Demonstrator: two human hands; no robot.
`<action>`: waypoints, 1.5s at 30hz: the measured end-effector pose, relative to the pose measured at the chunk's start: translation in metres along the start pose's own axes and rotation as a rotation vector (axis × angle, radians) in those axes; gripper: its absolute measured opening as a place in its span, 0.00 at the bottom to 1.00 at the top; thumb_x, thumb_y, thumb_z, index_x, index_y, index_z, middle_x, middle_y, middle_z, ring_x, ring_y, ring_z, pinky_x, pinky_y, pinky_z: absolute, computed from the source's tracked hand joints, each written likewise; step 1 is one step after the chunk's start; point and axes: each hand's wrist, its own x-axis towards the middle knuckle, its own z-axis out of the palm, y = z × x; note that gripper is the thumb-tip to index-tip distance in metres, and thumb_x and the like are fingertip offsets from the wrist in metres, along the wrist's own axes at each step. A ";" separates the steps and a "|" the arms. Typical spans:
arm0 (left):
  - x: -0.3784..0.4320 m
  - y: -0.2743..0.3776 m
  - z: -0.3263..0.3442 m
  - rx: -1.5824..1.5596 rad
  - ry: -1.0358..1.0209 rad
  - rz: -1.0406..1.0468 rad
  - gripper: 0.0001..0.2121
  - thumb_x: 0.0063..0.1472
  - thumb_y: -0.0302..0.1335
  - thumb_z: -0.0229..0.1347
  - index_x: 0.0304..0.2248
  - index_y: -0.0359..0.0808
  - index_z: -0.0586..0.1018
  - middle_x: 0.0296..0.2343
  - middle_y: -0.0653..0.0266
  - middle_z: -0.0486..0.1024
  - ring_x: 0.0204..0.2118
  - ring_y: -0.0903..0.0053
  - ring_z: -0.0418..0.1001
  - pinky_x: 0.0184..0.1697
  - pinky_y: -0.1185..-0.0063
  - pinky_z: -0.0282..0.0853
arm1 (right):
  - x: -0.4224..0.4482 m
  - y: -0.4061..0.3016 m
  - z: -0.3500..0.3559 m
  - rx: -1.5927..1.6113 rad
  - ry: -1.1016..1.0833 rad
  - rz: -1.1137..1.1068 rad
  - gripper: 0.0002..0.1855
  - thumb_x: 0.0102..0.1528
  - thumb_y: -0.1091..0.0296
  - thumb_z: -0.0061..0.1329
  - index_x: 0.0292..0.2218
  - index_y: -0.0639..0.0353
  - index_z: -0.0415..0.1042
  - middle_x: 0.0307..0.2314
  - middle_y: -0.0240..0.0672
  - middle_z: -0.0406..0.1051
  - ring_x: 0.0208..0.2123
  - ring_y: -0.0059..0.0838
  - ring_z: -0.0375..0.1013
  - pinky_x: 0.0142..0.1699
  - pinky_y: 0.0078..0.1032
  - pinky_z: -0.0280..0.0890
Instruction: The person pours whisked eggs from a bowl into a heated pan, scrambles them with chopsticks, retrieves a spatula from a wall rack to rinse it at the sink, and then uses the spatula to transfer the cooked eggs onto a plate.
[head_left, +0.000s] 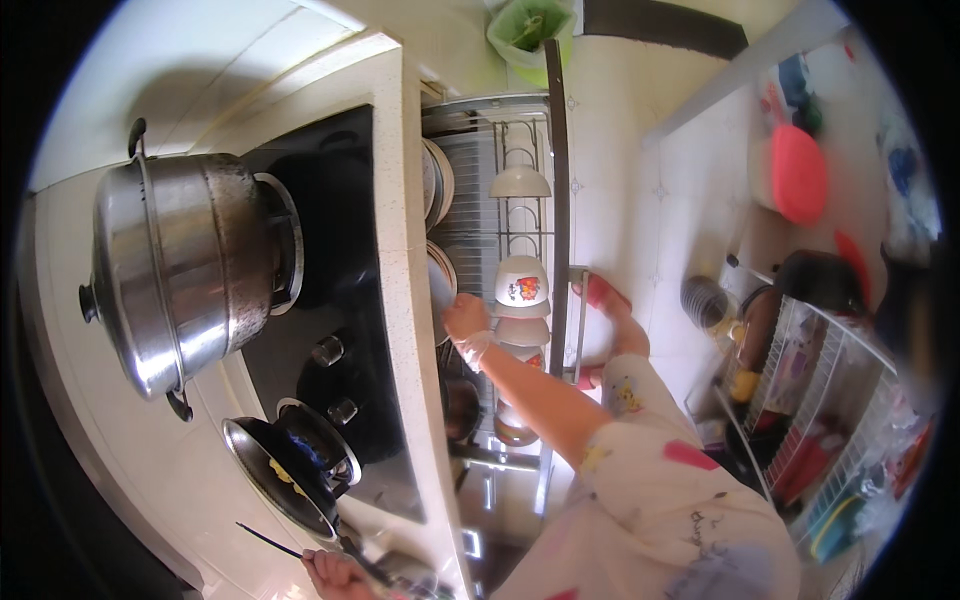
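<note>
My left hand (337, 574), at the bottom edge, holds a thin dark stick (268, 540) that looks like a chopstick. It is beside a frying pan (251, 457) with some yellow food (286, 477) inside, tilted in this view over a gas burner (349, 461) with blue flame. My right hand (466, 319) reaches down into a pull-out dish drawer, its fingers curled at the edge of a pale plate (439, 285). Whether they grip the plate is hidden. Something translucent (474, 349) circles that wrist. Bowls (523, 285), one with a red print, stand in the rack beside it.
A large lidded steel pot (180, 262) sits on the other burner of the black hob (337, 225). The open drawer's dark front (559, 187) is before my legs. A green-lined bin (529, 34) stands past the drawer. Wire shelves (817, 405) with kitchen goods are at the right.
</note>
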 end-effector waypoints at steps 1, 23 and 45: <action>-0.002 0.002 -0.002 -0.013 -0.005 0.010 0.18 0.63 0.32 0.36 0.14 0.41 0.54 0.12 0.71 0.50 0.14 0.82 0.46 0.19 0.83 0.47 | 0.002 -0.003 -0.006 0.030 0.007 0.065 0.06 0.38 0.70 0.40 0.15 0.62 0.66 0.17 0.53 0.64 0.26 0.53 0.67 0.31 0.39 0.61; -0.003 0.001 0.011 0.043 -0.167 0.047 0.09 0.62 0.33 0.39 0.32 0.35 0.64 0.16 0.73 0.50 0.15 0.86 0.46 0.17 0.87 0.44 | 0.008 0.012 -0.079 -0.316 -0.301 -0.052 0.16 0.42 0.73 0.36 0.35 0.66 0.62 0.31 0.56 0.67 0.37 0.55 0.65 0.42 0.37 0.59; -0.016 0.010 0.036 0.024 -0.148 0.240 0.10 0.62 0.32 0.39 0.29 0.34 0.65 0.15 0.73 0.52 0.14 0.88 0.46 0.13 0.88 0.43 | -0.007 -0.054 -0.257 0.281 -0.530 -0.178 0.28 0.46 0.77 0.47 0.49 0.65 0.55 0.40 0.35 0.64 0.40 0.23 0.64 0.46 0.21 0.60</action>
